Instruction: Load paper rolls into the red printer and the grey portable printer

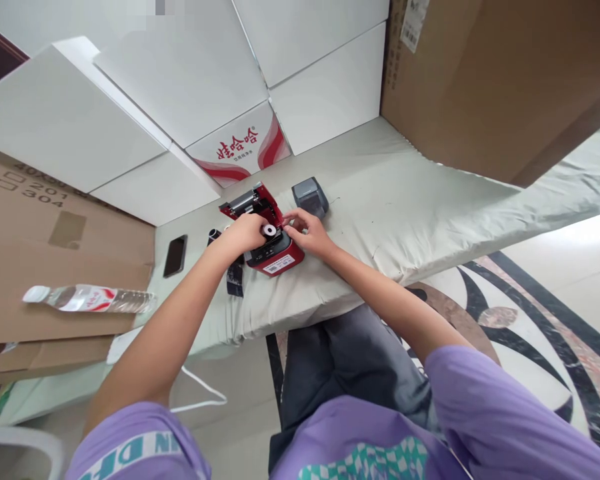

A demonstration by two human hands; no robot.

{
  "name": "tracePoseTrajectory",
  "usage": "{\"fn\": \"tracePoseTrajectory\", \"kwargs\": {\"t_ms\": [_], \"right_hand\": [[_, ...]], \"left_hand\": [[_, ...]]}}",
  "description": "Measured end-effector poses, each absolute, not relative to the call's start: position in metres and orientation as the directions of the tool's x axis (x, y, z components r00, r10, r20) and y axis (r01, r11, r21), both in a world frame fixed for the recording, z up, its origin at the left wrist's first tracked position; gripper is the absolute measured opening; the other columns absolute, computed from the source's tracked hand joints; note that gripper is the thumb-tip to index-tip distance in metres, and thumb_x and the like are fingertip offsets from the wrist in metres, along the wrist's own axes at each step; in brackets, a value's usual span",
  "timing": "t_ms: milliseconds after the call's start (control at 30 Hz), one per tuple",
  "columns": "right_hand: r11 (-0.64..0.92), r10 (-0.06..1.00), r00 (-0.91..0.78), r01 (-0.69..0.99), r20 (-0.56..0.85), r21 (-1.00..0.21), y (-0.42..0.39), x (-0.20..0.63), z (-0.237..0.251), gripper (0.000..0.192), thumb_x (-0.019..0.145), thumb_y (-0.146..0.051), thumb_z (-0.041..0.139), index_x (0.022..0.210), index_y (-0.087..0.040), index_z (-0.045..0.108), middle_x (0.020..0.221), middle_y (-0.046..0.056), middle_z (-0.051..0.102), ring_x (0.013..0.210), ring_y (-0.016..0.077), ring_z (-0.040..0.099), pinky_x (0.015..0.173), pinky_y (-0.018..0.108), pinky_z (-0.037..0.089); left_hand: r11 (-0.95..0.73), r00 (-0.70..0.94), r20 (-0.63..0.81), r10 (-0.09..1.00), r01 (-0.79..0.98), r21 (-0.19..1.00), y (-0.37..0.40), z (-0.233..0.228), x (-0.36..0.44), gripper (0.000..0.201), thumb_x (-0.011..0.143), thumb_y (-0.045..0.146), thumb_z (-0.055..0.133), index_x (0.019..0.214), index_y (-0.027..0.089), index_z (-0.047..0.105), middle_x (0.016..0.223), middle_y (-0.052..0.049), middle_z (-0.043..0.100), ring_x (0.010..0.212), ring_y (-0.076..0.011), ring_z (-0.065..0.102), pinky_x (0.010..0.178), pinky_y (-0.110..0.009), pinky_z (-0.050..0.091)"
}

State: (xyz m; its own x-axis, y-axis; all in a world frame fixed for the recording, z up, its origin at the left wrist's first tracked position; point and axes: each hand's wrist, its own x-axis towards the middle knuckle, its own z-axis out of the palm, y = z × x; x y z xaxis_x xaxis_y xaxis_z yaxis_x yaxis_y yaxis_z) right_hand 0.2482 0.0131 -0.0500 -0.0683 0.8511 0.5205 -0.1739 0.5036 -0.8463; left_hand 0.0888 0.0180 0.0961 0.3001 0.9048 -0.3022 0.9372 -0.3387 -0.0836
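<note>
A small red printer point(276, 257) sits on the cloth-covered table point(405, 200) with its lid point(247, 200) tipped open toward the back. A white paper roll point(269, 230) lies in its open bay. My left hand point(245, 233) rests over the printer's left side with its fingers at the roll. On the printer's right edge, my right hand point(305, 230) has its fingertips touching the bay next to the roll. Whether either hand grips the roll is unclear.
A grey printer point(310, 197) stands just behind my right hand. A black phone point(175, 255) and small dark items point(234, 277) lie left of the red printer. A water bottle point(87, 299) lies on cardboard at left. White boxes and a large carton point(495, 80) crowd the back.
</note>
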Motion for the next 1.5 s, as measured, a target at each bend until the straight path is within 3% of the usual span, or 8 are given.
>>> {"fn": "tracePoseTrajectory", "kwargs": {"t_ms": [133, 300, 367, 633, 900, 1233, 1367, 1500], "right_hand": [[0.511, 0.846, -0.074, -0.173, 0.528, -0.842, 0.013, 0.248, -0.049, 0.028, 0.087, -0.036, 0.067, 0.109, -0.018, 0.065, 0.095, 0.003, 0.071, 0.07, 0.0119, 0.058, 0.067, 0.028, 0.048], [0.512, 0.845, -0.078, -0.164, 0.529, -0.843, 0.013, 0.249, -0.049, 0.028, 0.088, -0.036, 0.066, 0.109, -0.019, 0.065, 0.096, 0.003, 0.07, 0.071, 0.0123, 0.058, 0.067, 0.028, 0.048], [0.51, 0.846, -0.084, -0.165, 0.527, -0.845, 0.013, 0.249, -0.049, 0.028, 0.088, -0.037, 0.066, 0.11, -0.019, 0.064, 0.097, 0.003, 0.07, 0.071, 0.0122, 0.058, 0.067, 0.027, 0.049], [0.502, 0.851, -0.084, -0.162, 0.519, -0.849, 0.013, 0.25, -0.049, 0.029, 0.088, -0.037, 0.067, 0.11, -0.018, 0.065, 0.096, 0.004, 0.07, 0.069, 0.0117, 0.057, 0.068, 0.028, 0.05], [0.493, 0.856, -0.092, -0.145, 0.508, -0.858, 0.015, 0.25, -0.049, 0.027, 0.088, -0.037, 0.066, 0.107, -0.018, 0.065, 0.097, 0.004, 0.071, 0.07, 0.0122, 0.058, 0.068, 0.028, 0.05], [0.505, 0.85, -0.092, -0.145, 0.519, -0.851, 0.016, 0.25, -0.049, 0.026, 0.087, -0.036, 0.067, 0.106, -0.018, 0.066, 0.095, 0.004, 0.072, 0.069, 0.0125, 0.058, 0.07, 0.029, 0.051], [0.505, 0.85, -0.091, -0.136, 0.518, -0.852, 0.017, 0.25, -0.051, 0.026, 0.087, -0.036, 0.066, 0.106, -0.018, 0.067, 0.096, 0.004, 0.072, 0.07, 0.0126, 0.058, 0.07, 0.029, 0.051], [0.504, 0.849, -0.102, -0.136, 0.518, -0.853, 0.017, 0.25, -0.051, 0.026, 0.087, -0.035, 0.066, 0.106, -0.017, 0.067, 0.098, 0.004, 0.071, 0.07, 0.0127, 0.059, 0.071, 0.029, 0.051]], "left_hand": [[-0.326, 0.298, -0.307, 0.904, 0.944, -0.043, 0.022, 0.093, 0.083, 0.021, 0.076, 0.016, 0.062, 0.095, 0.021, 0.071, 0.1, -0.011, 0.078, 0.094, -0.0313, 0.074, 0.077, -0.035, 0.056], [-0.3, 0.258, -0.361, 0.896, 0.952, -0.064, 0.03, 0.092, 0.083, 0.049, 0.083, 0.017, 0.059, 0.132, 0.02, 0.061, 0.111, -0.012, 0.078, 0.094, -0.0303, 0.075, 0.075, -0.033, 0.055], [-0.321, 0.27, -0.362, 0.892, 0.943, -0.088, 0.033, 0.089, 0.083, 0.053, 0.084, 0.017, 0.057, 0.137, 0.02, 0.057, 0.117, -0.014, 0.077, 0.097, -0.0307, 0.075, 0.074, -0.033, 0.054], [-0.25, 0.224, -0.386, 0.895, 0.968, -0.017, 0.035, 0.085, 0.083, 0.047, 0.085, 0.022, 0.059, 0.132, 0.023, 0.058, 0.119, -0.012, 0.076, 0.095, -0.0278, 0.075, 0.067, -0.029, 0.052], [-0.229, 0.1, -0.383, 0.918, 0.924, -0.307, 0.026, 0.089, 0.102, 0.057, 0.083, 0.022, 0.06, 0.14, 0.023, 0.06, 0.122, -0.019, 0.076, 0.105, -0.0364, 0.075, 0.076, -0.037, 0.056], [-0.235, -0.011, -0.544, 0.839, 0.895, -0.379, 0.045, 0.093, 0.128, 0.061, 0.082, 0.027, 0.059, 0.143, 0.023, 0.064, 0.141, -0.016, 0.07, 0.123, -0.0403, 0.069, 0.095, -0.047, 0.056], [-0.237, -0.013, -0.562, 0.827, 0.898, -0.37, 0.052, 0.09, 0.129, 0.057, 0.082, 0.03, 0.06, 0.138, 0.022, 0.068, 0.139, -0.018, 0.071, 0.122, -0.0394, 0.07, 0.095, -0.046, 0.056], [-0.21, 0.049, -0.528, 0.848, 0.945, -0.25, 0.055, 0.09, 0.117, 0.059, 0.088, 0.043, 0.055, 0.142, 0.019, 0.065, 0.143, -0.019, 0.068, 0.124, -0.0362, 0.069, 0.095, -0.039, 0.056]]}}
